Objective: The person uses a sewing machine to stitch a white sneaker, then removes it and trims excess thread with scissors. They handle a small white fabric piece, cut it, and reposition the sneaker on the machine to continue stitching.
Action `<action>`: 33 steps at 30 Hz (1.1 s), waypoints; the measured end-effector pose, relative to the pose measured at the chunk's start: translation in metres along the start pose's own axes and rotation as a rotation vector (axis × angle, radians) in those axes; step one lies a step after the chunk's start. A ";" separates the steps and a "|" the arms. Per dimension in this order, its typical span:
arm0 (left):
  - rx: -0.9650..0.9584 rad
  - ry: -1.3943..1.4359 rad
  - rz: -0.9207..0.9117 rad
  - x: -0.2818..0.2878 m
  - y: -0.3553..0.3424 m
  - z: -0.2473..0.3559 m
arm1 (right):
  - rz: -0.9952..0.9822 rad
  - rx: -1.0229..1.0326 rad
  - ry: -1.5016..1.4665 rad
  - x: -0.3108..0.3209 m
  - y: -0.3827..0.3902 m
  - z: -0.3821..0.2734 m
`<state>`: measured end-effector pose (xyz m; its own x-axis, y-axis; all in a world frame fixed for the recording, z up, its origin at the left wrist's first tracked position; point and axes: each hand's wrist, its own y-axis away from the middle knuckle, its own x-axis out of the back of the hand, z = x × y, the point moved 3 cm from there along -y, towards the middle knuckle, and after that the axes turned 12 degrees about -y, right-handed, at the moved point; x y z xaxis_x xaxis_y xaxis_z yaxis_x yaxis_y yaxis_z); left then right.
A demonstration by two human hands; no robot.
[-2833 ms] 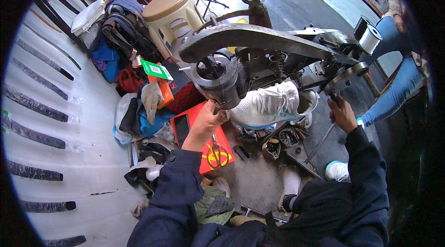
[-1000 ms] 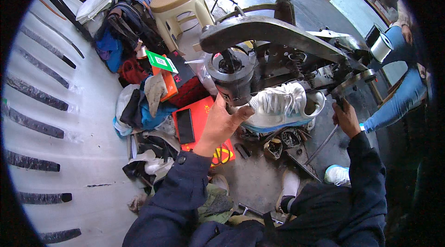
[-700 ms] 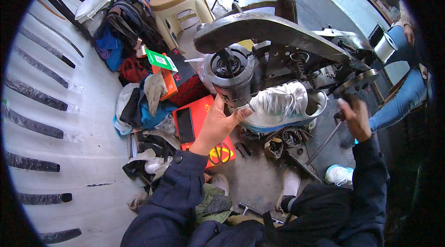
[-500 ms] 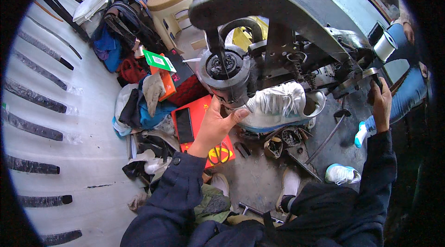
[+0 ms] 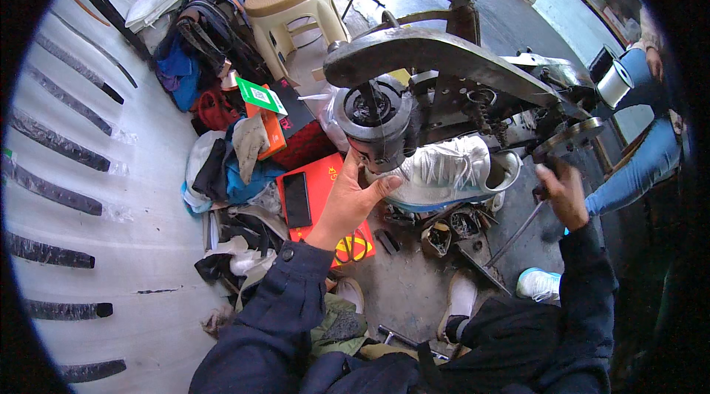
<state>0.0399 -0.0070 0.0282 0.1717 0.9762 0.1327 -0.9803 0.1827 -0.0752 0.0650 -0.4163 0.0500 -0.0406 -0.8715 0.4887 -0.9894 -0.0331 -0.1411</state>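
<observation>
Left grip [image 5: 353, 198] cups the underside of the stitching head [image 5: 373, 122], fingers loosely curled beside the white shoe [image 5: 447, 172] on the machine arm. Right grip [image 5: 563, 190] is closed around the crank handle by the handwheel [image 5: 569, 139]. Cranking carelessly could catch fingertips under the needle.

The machine's round head [image 5: 373, 122] hid the toe of the white sneaker [image 5: 451, 172] and my left hand's [image 5: 353, 198] fingertips, my right hand [image 5: 563, 190] covered the crank handle it gripped, and a bystander in jeans [image 5: 642, 164] was cut off at the edge.
</observation>
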 end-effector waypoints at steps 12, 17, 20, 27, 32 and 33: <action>-0.027 -0.092 0.065 0.002 0.006 0.004 | 0.407 -0.109 0.002 0.093 -0.029 0.094; -0.016 -0.057 0.069 0.004 0.006 0.014 | 0.019 -0.343 0.002 0.022 -0.002 0.102; -0.244 -0.094 0.156 0.004 0.003 0.026 | -0.061 -0.419 0.093 0.003 0.002 0.075; -0.418 -0.289 0.269 0.017 0.015 0.040 | -0.046 -0.383 -0.071 -0.005 0.002 0.057; -0.208 -0.286 0.098 0.017 0.008 0.023 | -0.070 -0.446 -0.176 -0.002 0.002 0.067; -0.202 -0.134 -0.062 0.013 0.001 0.019 | -0.070 -0.405 -0.138 -0.002 0.001 0.065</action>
<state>0.0390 0.0037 0.0486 0.2036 0.9405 0.2719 -0.9265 0.2748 -0.2570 0.0736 -0.4461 -0.0073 0.0199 -0.9320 0.3619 -0.9650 0.0768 0.2508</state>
